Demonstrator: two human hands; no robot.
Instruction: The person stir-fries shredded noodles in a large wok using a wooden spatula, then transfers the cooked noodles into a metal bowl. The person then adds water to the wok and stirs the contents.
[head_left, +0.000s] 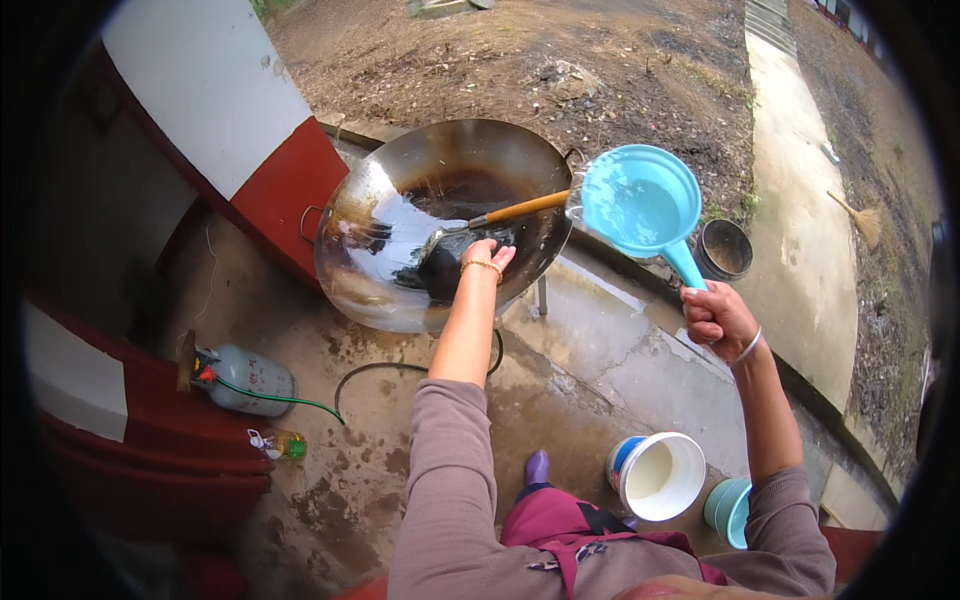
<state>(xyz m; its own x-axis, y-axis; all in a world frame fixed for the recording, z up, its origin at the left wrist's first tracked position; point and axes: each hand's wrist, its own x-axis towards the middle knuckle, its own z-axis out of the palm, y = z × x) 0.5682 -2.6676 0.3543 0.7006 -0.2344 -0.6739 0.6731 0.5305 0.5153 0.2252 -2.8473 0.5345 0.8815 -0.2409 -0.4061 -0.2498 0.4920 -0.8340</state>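
My right hand (721, 319) grips the handle of a light-blue plastic dipper (682, 199), which holds clear water and is raised beside the right rim of a large steel wok (442, 311). At the dipper's left edge the water looks blurred; whether it is pouring out is unclear. Over the wok, my left hand (487, 256) is empty, palm turned up and fingers apart. Dark liquid with bright reflections lies in the wok. A wok spatula (525, 208) with a wooden handle leans inside it, its handle end at the right rim and its metal blade partly in the liquid.
A white bucket (684, 480) and a small teal bucket (721, 506) stand near my feet. Left are a gas cylinder (255, 379) with a hose (375, 366) across the wet floor, and an oil bottle (281, 445). A black bucket (725, 249) and broom (862, 221) are farther right.
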